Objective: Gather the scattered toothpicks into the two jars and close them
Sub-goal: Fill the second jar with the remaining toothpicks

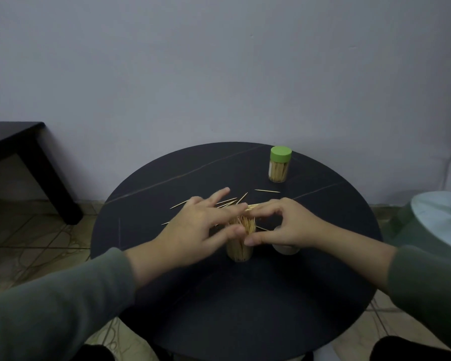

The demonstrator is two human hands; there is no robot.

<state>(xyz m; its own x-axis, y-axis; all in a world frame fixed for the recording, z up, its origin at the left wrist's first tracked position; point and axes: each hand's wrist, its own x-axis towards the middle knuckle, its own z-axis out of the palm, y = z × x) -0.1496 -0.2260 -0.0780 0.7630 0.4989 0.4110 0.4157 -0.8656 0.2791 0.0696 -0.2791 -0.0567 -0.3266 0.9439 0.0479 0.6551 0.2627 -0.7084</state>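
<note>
Two jars are seen on the round black table (245, 295). An open jar (239, 250) stands upright near the middle, packed with toothpicks whose tips rise above its mouth; its lower half shows between the two hands. A closed jar (279, 165), capped with a green lid (281, 153) and also filled with toothpicks, stands upright well apart at the far right of the tabletop. Loose toothpicks (267, 191) are scattered on the table just behind the open jar. The left hand (198, 225) is held over the open jar with its fingers spread, blurred by motion. A small bundle of toothpicks appears to be pinched by the right hand (284, 225) between curled forefinger and thumb, above the jar's mouth. A pale cap-like object (285, 249) is partly hidden beneath the right hand.
</note>
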